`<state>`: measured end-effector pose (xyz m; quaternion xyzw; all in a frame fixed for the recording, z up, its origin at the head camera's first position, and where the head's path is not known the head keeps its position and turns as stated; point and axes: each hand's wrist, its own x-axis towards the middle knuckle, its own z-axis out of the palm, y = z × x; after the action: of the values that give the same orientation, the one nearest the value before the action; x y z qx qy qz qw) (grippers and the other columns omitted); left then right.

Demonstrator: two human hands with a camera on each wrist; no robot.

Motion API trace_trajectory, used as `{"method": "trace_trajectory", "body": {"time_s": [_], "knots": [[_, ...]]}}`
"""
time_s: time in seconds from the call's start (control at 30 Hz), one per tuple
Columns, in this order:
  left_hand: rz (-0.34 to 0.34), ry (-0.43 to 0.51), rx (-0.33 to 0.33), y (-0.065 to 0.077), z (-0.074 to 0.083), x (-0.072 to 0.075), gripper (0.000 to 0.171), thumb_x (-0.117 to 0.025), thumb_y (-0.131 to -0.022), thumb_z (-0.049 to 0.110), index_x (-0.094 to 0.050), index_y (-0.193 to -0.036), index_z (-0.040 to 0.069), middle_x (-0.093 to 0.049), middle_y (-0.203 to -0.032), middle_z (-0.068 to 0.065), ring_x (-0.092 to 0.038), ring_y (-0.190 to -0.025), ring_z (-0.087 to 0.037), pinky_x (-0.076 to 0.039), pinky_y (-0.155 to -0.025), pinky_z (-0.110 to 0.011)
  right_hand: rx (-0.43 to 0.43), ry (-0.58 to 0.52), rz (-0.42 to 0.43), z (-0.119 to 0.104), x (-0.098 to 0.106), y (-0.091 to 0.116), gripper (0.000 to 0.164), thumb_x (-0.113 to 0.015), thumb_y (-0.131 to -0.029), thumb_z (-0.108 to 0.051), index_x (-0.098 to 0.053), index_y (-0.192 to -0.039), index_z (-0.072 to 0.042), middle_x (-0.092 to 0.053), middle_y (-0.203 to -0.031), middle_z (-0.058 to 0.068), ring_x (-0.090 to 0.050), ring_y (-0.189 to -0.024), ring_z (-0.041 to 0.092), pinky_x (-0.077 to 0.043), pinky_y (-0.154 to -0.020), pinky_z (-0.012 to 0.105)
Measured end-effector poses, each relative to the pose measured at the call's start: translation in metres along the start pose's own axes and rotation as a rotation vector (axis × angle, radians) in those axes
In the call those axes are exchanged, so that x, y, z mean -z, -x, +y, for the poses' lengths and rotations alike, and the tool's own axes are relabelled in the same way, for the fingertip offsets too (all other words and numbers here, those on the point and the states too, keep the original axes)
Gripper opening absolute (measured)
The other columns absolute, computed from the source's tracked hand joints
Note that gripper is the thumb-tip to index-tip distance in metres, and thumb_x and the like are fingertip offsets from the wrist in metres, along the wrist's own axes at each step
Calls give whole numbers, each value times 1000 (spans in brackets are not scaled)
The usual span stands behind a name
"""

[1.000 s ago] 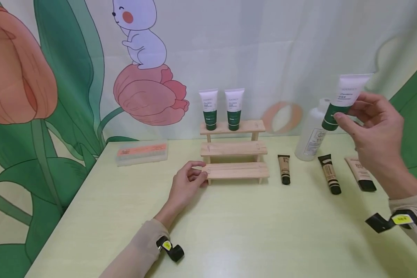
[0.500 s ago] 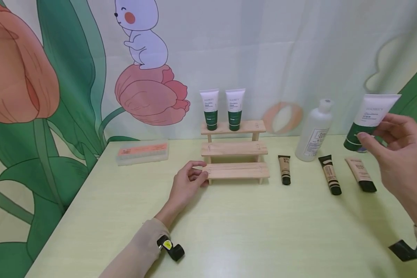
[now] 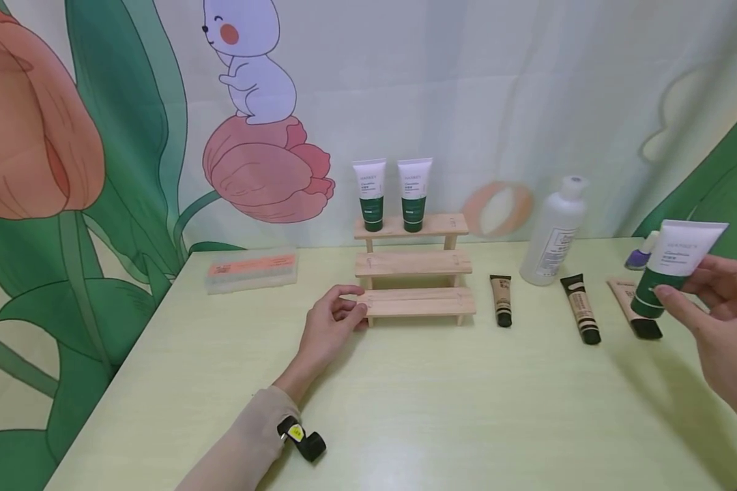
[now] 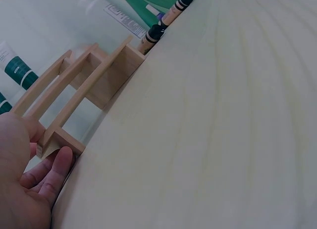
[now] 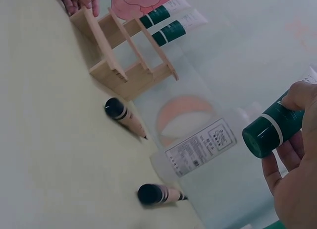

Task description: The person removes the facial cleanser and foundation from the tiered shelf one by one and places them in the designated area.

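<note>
A three-step wooden display stand (image 3: 414, 262) stands on the table, with two white-and-green squeeze tubes, the left tube (image 3: 371, 196) and the right tube (image 3: 413, 196), upright on its top step. My left hand (image 3: 325, 326) grips the left end of the lowest step; in the left wrist view the fingers (image 4: 60, 167) curl under that end. At the right, my right hand (image 3: 727, 334) pinches a third white-and-green squeeze tube (image 3: 683, 247) between thumb and fingers, cap down and slightly tilted. The held tube overlaps a beige tube with a black cap (image 3: 647, 329) lying behind it.
Right of the stand lie two slim beige-and-black tubes, one nearer (image 3: 501, 300) and one farther right (image 3: 580, 308). A clear bottle (image 3: 553, 232) stands behind them. A purple nail polish bottle (image 3: 639, 258) is at the back right, a flat plastic case (image 3: 252, 270) at the back left.
My right hand has carried the squeeze tube right and down, from in front of the clear bottle to over the beige tube at the far right. My left hand has stayed on the stand.
</note>
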<state>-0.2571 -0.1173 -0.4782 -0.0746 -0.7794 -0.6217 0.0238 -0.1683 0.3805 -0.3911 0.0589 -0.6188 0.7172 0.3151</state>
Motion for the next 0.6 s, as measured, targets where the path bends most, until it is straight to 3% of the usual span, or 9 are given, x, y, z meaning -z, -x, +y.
{"method": "trace_trajectory", "body": {"time_s": [0.2,0.37,0.6], "knots": [[0,4,6,0,-2,0,28,-76,-108,15,-73,-136,18,-80,-105,-12,-82,-89,-25,-69,-84,-33,-42,170,-25,8,23,23,57,-64,-96,27,-68,-135,-14,-72,-115,-6,-71,-99,1,-52,-95,4],[-1,3,10,0,-1,0,28,-76,-108,14,-73,-136,18,-80,-104,-12,-81,-89,-26,-69,-84,-33,-66,240,-42,14,40,39,60,-64,-95,29,-68,-132,-19,-72,-115,-11,-69,-99,-3,-50,-93,1],[2,-5,10,0,0,0,28,-76,-108,16,-73,-136,19,-80,-105,-11,-81,-88,-25,-69,-85,-34,-75,148,-34,25,60,57,63,-61,-92,33,-70,-129,-17,-76,-113,-11,-72,-97,-3,-53,-88,3]]}}
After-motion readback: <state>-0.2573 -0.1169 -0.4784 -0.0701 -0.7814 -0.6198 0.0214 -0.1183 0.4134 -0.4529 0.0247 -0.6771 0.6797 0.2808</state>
